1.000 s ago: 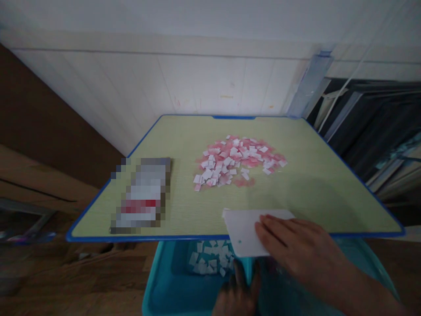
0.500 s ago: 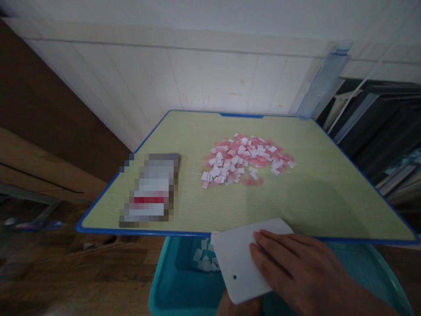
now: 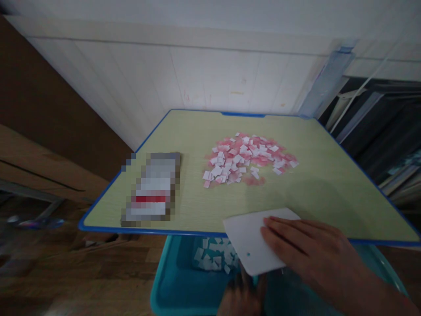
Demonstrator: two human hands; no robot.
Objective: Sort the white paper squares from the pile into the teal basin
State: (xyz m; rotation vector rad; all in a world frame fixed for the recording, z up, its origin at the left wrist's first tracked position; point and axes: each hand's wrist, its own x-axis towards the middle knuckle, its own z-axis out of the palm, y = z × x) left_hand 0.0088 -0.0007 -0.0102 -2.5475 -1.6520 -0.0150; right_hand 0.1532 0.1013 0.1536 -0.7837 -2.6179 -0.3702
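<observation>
A white card (image 3: 255,241) with rounded corners and a small hole lies tilted across the table's front edge. My right hand (image 3: 305,245) is closed on its right side, fingers flat along the top. Below the card, over the teal basin (image 3: 177,294), is my left hand (image 3: 241,298), its fingers stretched up and partly hidden by the card; I see nothing in it. Small white paper squares (image 3: 210,256) lie inside the basin. On the table, a heap of white and pink paper squares (image 3: 237,160) rests on pink wet-looking stains.
The yellow-green table (image 3: 194,131) has a blue rim and stands against a white wall (image 3: 210,70). A pixelated flat object (image 3: 151,188) lies at its left. At the back right leans a clear bluish plastic piece (image 3: 327,81), beside dark folders (image 3: 381,118).
My right hand and the card have moved up and to the right, further onto the table. More of my left hand and of the squares in the basin now shows.
</observation>
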